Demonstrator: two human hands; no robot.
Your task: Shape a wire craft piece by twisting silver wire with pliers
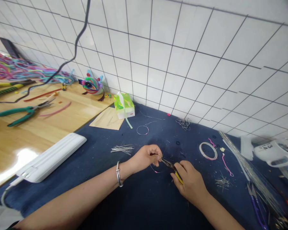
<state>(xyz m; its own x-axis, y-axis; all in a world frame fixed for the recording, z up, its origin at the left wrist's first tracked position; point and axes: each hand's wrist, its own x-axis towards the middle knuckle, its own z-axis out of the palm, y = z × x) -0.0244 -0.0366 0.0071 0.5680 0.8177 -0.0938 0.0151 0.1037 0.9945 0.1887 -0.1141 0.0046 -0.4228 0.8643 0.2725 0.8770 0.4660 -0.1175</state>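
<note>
My left hand (147, 156) is closed in a pinch on a thin wire ring (156, 172), whose lower part with a pink bit hangs below the fingers. My right hand (189, 180) is wrapped round yellow-handled pliers (167, 163). Their dark jaws point left and meet the wire at my left fingertips; the exact contact is too small to make out. Beyond the hands lies a similar wire ring (143, 130) with pink bits. To the left is a pile of short straight wires (122, 148).
A white power strip-like block (55, 156) lies at left, by a wooden board (4, 137) with green-handled pliers (30, 111). A green tissue pack (124, 105) stands at the wall. At right are a white ring-shaped roll (208, 151), long wires (249, 169), purple-handled scissors (258, 207) and a white cup (271, 151).
</note>
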